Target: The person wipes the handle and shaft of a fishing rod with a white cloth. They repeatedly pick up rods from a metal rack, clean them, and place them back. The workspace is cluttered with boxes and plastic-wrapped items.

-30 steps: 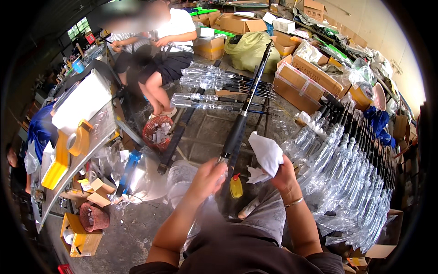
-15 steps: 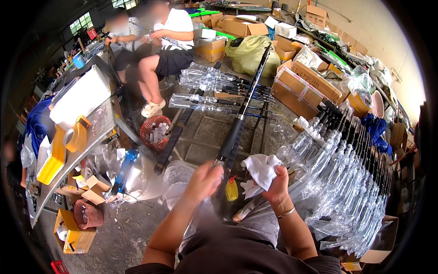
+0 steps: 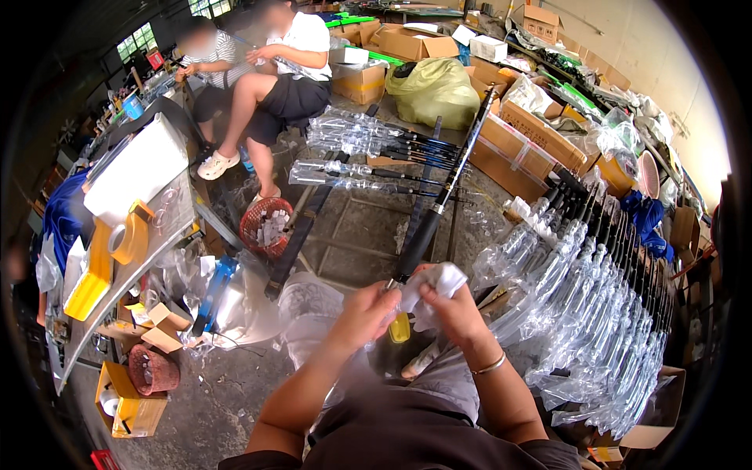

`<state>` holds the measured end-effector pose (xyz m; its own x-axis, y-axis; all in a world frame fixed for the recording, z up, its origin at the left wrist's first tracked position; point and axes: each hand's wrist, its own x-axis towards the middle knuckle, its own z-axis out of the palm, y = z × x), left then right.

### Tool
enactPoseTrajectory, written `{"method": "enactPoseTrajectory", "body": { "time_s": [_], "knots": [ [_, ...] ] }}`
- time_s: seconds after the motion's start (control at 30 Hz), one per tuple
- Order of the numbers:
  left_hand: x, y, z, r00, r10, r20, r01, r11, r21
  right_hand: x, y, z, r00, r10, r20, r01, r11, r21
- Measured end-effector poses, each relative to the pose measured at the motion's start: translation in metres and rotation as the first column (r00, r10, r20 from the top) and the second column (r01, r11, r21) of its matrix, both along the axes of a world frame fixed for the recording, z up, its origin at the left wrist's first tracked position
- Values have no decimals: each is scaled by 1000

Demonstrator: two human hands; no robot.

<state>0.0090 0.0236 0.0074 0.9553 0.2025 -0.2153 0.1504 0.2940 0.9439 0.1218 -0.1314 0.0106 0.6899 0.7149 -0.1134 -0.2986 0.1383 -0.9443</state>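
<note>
My left hand [image 3: 364, 313] is closed round the lower end of a black telescopic fishing rod [image 3: 424, 235], which points up and away to the right. In my right hand [image 3: 458, 313] is a crumpled white cloth [image 3: 439, 283], pressed up against the rod just beside the left hand. Both hands are close together in front of my lap. Under them, partly hidden, a small yellow bottle [image 3: 399, 328] stands between my legs.
Many plastic-wrapped rods [image 3: 580, 313] lean in a row at the right. More wrapped rods [image 3: 352, 133] lie on a low metal frame ahead. A red basket [image 3: 266, 227] holds white scraps. Two people sit at the far left, near a table with yellow tape rolls [image 3: 129, 235].
My right hand has brought the cloth left onto the rod beside my left hand. The rod has tilted further right. A seated person's leg has shifted.
</note>
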Motion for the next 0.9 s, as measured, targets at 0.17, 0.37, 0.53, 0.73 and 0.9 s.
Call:
{"method": "enactPoseTrajectory", "body": {
  "time_s": [0.17, 0.37, 0.53, 0.73, 0.9],
  "knots": [
    [1, 0, 0, 998, 27, 62, -32, 997, 70, 11, 1, 16, 927, -33, -374, 146, 950, 276],
    [1, 5, 9, 996, 64, 55, -70, 991, 112, 30, -18, -1, 989, -65, -135, 102, 951, 291],
    [-2, 4, 17, 994, 101, 41, -106, 986, 132, 30, -27, 0, 950, -75, -304, 102, 992, 76],
    [-1, 6, 16, 992, 122, 28, -125, 981, 150, 36, -21, 21, 981, -30, -192, 73, 973, 218],
    [-1, 6, 19, 994, 96, 57, -100, 992, 82, 35, -16, 12, 973, 5, -229, 58, 961, 270]
  ]
}}
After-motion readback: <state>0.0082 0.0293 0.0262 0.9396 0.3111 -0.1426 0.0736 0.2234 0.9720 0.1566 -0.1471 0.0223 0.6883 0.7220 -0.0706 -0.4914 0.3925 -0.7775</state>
